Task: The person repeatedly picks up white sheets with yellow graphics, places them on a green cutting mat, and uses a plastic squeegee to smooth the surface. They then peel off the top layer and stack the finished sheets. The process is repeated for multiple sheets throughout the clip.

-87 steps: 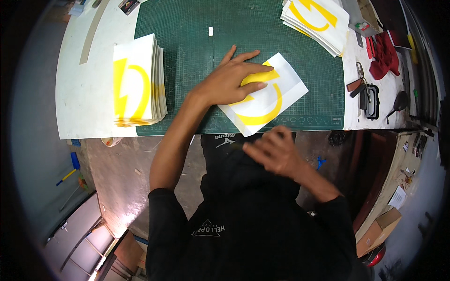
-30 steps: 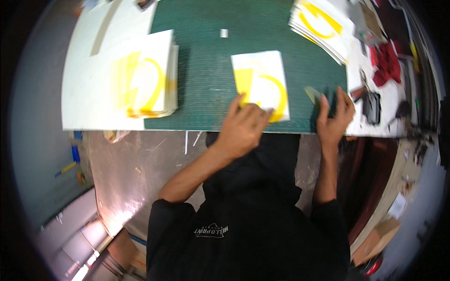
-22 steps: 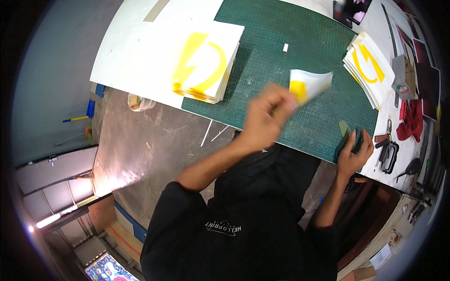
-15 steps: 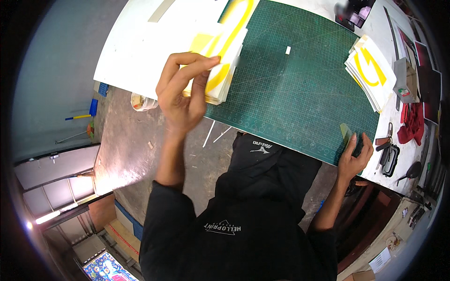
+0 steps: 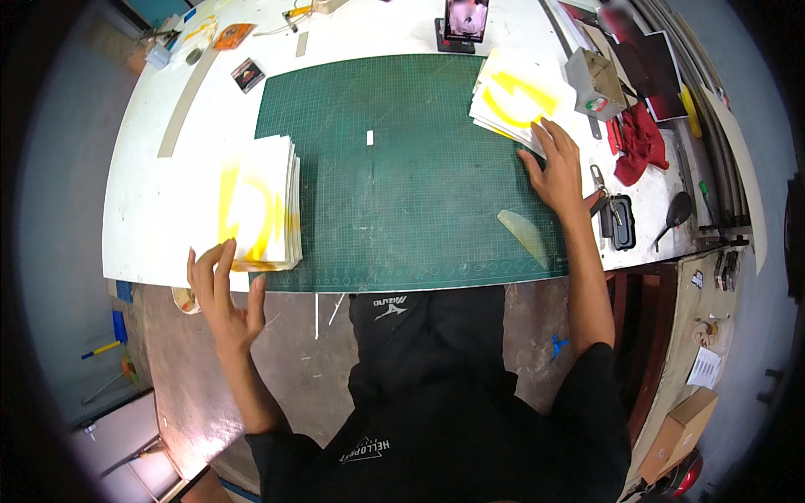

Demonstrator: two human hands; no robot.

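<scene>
My left hand (image 5: 225, 302) is open, fingers and thumb spread, at the near edge of a thick stack of white sheets with yellow printing (image 5: 260, 197). That stack lies on the left end of the green cutting mat (image 5: 402, 210) and the white table. At the right, my right hand (image 5: 558, 168) reaches a smaller stack of similar yellow-printed sheets (image 5: 511, 101). Its fingertips are at the near corner, thumb apart; whether they touch the top sheet is hard to tell. A translucent pale-yellow curved piece (image 5: 524, 237) lies flat on the mat, nearer me.
A small white piece (image 5: 370, 137) lies mid-mat. A phone on a stand (image 5: 464, 23) is behind it. To the right are a grey box (image 5: 595, 84), a red cloth (image 5: 641, 147), keys and a black case (image 5: 619, 222). A flat strip (image 5: 186, 101) lies at left.
My left hand has come down from a lifted sheet, which now lies on the left stack. My right hand has left the pale-yellow piece and moved to the right stack. The view has turned.
</scene>
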